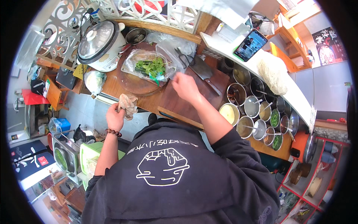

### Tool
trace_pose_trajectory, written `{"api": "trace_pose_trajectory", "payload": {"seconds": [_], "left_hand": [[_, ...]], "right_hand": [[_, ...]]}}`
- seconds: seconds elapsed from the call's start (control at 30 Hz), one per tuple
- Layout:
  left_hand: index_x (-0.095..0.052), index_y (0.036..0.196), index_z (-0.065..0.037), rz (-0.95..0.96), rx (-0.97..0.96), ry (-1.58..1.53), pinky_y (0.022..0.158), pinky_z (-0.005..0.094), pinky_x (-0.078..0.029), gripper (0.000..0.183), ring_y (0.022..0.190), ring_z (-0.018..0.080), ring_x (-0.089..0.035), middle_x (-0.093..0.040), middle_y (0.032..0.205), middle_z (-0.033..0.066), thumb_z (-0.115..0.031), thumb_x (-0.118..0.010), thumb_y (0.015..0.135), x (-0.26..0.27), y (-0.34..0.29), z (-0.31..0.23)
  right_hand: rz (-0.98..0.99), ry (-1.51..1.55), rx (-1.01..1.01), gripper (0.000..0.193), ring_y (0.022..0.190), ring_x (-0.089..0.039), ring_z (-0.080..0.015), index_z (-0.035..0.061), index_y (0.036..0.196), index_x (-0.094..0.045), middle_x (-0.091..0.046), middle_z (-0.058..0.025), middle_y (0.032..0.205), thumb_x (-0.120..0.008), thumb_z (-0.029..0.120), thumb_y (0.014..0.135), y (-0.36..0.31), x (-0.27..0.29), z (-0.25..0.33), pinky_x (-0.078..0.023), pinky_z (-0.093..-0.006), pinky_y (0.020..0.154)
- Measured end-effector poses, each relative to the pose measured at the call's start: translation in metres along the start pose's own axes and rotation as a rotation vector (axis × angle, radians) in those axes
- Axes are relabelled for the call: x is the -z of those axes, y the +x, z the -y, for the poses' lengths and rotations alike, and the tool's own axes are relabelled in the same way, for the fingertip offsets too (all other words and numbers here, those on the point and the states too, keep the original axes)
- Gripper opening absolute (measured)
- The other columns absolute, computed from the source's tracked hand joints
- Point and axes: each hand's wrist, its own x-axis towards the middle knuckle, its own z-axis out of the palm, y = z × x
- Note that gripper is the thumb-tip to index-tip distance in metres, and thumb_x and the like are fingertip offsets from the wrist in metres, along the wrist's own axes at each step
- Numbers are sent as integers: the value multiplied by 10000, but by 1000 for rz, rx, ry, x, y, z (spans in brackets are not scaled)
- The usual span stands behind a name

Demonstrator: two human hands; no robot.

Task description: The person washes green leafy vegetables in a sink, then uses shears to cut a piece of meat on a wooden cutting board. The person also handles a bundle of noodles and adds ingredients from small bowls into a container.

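Where the wooden tabletop meets its back edge, a white lattice screen rises; grey-blue floor shows beyond the left end, and a red-framed rack stands past the right end. A white ledge runs above the back right corner, bearing one phone and one bundle of pale noodles.

Two boards lie on the tabletop: a round board left of the middle and a reddish-brown rectangular board to its right, near the front edge. One clear bag of leafy greens lies on the round board. One cleaver rests across the rectangular board's back part, with one pair of scissors near it. One white cooker occupies the back left corner; one small metal bowl sits beside it at the back edge. More than a dozen round containers crowd the right end, two with chopped green herbs.

The left hand pinches one beige cloth at the tabletop's front edge, by the round board. The right hand, fingers curled, is over the rectangular board's left part, near the bag; whether it grips anything I cannot tell.
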Motion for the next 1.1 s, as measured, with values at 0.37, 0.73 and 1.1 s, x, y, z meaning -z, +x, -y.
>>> {"api": "trace_pose_trajectory", "payload": {"seconds": [0.37, 0.73, 1.1], "left_hand": [[-699, 1149, 28, 199, -130, -103, 753, 305, -555, 305, 839, 146, -697, -754, 973, 99, -50, -687, 855, -23, 3, -43], [-682, 1179, 28, 545, -20, -533, 805, 279, -545, 303, 902, 102, -663, -727, 1021, 34, -52, -691, 887, -48, 8, -89], [-699, 1032, -78, 331, -1282, -57, 941, 469, -486, 257, 1088, 314, -640, -679, 1093, 110, -184, -765, 807, -151, -22, -241]], "right_hand": [[-178, -221, -283, 204, 1002, -707, -371, 62, 994, -725, -736, -196, 996, -633, 132, 827, 20, 49, -47, -563, -464, 883], [190, -391, -403, 374, 1029, -698, -435, -15, 1062, -708, -714, -277, 1089, -729, 254, 802, -58, 61, -117, -559, -502, 933], [-57, -339, -219, 215, 899, -679, -417, -18, 917, -678, -666, -222, 930, -724, 104, 745, -154, 83, 1, -567, -503, 809]]}}
